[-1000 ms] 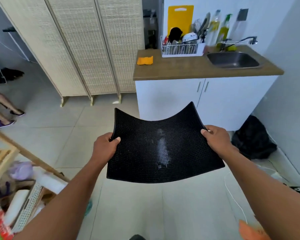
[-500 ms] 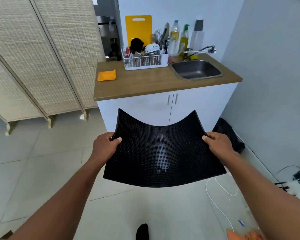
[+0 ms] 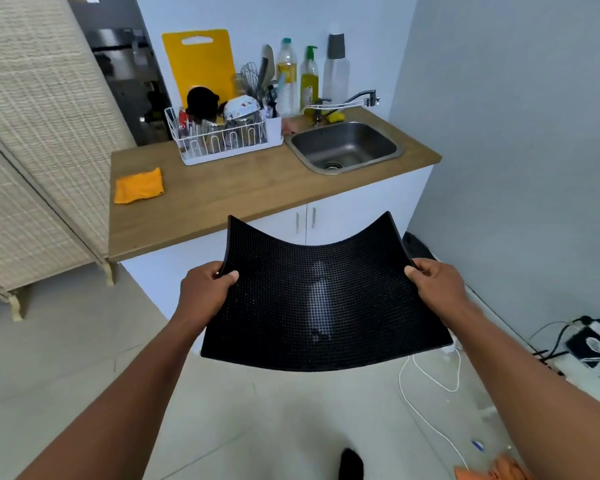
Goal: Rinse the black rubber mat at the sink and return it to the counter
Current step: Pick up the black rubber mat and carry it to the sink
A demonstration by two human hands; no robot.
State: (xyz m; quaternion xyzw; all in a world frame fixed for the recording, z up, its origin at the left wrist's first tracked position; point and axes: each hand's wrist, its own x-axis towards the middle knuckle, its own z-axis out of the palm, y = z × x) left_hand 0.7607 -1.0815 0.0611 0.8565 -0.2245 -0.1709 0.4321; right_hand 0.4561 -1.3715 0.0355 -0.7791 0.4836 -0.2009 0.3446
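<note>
Ahead of both hands stands the counter (image 3: pixel 222 199), its sink (image 3: pixel 343 147) beyond the right hand (image 3: pixel 437 285). Between the hands sags the mat (image 3: pixel 312 299), carried flat, likely for steadiness. Left hand (image 3: pixel 205 289) and right hand each pinch a side edge.

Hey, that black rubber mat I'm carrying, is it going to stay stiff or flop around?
Likely floppy: the black rubber mat sags in the middle between the left hand and right hand. Probably light, since thumb-and-finger grips at its edges hold it. Its studded surface probably resists slipping.
</note>
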